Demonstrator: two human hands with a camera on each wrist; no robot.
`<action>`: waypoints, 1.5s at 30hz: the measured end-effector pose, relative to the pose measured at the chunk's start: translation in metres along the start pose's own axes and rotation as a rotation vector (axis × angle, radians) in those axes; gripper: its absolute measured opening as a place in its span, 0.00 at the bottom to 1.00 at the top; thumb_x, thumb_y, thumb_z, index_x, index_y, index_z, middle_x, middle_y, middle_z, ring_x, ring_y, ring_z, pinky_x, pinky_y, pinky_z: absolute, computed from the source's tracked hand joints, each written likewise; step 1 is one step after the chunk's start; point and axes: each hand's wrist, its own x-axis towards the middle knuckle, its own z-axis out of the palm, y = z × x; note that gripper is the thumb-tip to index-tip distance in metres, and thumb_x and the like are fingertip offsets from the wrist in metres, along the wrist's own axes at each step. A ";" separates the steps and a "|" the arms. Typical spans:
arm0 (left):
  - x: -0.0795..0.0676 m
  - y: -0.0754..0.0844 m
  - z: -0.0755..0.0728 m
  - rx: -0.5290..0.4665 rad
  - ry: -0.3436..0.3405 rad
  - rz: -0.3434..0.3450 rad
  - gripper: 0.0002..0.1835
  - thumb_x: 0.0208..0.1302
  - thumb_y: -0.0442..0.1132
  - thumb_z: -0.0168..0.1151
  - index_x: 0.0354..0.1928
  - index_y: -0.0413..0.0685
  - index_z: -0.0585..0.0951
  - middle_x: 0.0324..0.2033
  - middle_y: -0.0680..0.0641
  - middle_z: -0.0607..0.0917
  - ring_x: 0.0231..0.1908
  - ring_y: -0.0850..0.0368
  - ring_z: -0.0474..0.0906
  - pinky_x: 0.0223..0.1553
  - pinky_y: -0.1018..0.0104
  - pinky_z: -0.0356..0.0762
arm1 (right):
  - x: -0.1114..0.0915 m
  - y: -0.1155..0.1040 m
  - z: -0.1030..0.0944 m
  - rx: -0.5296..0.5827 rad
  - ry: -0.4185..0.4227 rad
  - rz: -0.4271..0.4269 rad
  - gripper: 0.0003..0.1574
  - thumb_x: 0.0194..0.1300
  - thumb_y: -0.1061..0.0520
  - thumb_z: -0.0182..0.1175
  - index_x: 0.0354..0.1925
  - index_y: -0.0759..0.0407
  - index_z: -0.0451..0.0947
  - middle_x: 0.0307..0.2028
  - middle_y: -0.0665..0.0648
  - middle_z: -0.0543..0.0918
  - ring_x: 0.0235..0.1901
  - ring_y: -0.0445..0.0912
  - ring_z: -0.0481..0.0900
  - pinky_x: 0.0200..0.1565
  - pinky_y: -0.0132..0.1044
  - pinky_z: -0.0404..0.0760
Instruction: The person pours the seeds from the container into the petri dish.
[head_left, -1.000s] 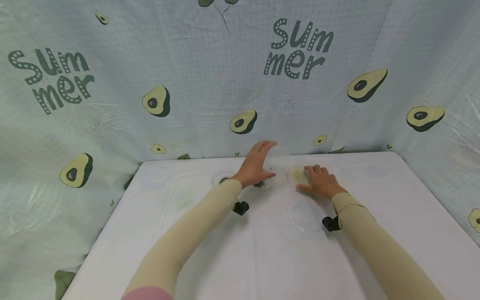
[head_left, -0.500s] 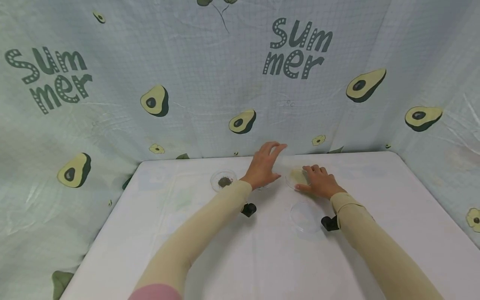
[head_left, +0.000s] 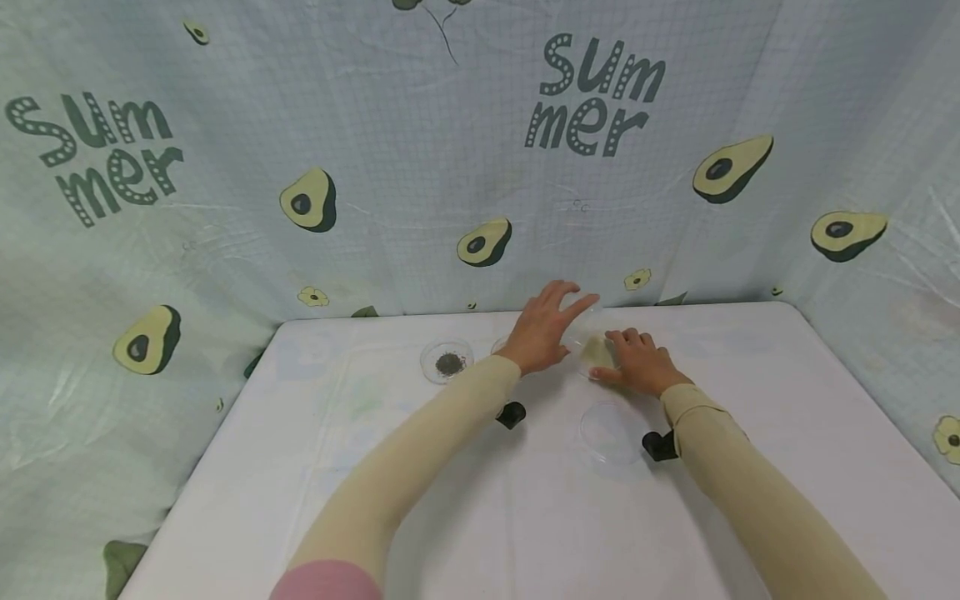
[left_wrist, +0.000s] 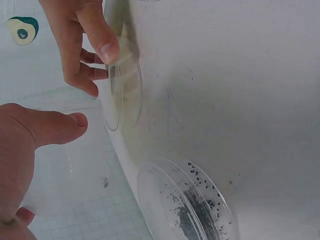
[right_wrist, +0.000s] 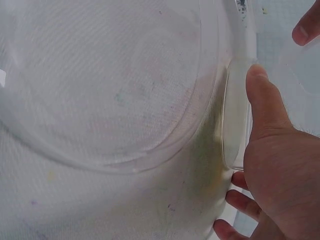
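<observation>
My right hand (head_left: 641, 362) holds the side of a clear petri dish (right_wrist: 235, 115) with pale yellowish contents, its thumb on the near rim. Just left of it, my left hand (head_left: 542, 329) is raised above the table, fingers spread around a clear, thin lid (left_wrist: 70, 160). The lid is hardly visible in the head view. Below the left hand, a petri dish with black grains (left_wrist: 187, 210) shows in the left wrist view; the hand and sleeve mostly hide it in the head view.
Another petri dish with dark grains (head_left: 450, 363) stands farther left. Nearer the person, by the right wrist, lies a clear round dish or lid (head_left: 611, 433). The white table (head_left: 465, 533) ends at the back against a printed curtain (head_left: 405, 167).
My left hand has moved right toward the yellowish dish, uncovering the leftmost dish of dark grains. The right hand has stayed in place on its dish.
</observation>
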 end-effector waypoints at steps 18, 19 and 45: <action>0.011 0.010 -0.003 0.151 -0.028 0.100 0.43 0.59 0.33 0.66 0.73 0.70 0.59 0.71 0.51 0.59 0.75 0.53 0.47 0.69 0.57 0.63 | -0.003 -0.004 -0.005 0.031 -0.003 0.002 0.58 0.60 0.26 0.55 0.70 0.66 0.56 0.64 0.74 0.63 0.63 0.70 0.60 0.57 0.73 0.64; 0.012 0.011 -0.004 0.159 -0.028 0.106 0.43 0.60 0.33 0.66 0.72 0.71 0.59 0.71 0.51 0.59 0.75 0.53 0.46 0.69 0.57 0.63 | -0.003 -0.005 -0.006 0.031 -0.004 0.001 0.58 0.60 0.26 0.55 0.70 0.66 0.56 0.64 0.74 0.63 0.63 0.70 0.60 0.57 0.73 0.64; 0.019 0.013 -0.004 0.270 0.039 0.194 0.38 0.64 0.34 0.62 0.72 0.72 0.60 0.71 0.51 0.59 0.75 0.52 0.48 0.70 0.57 0.62 | 0.001 0.003 0.001 0.043 -0.009 0.006 0.54 0.63 0.32 0.58 0.71 0.65 0.56 0.66 0.74 0.62 0.64 0.71 0.59 0.58 0.74 0.63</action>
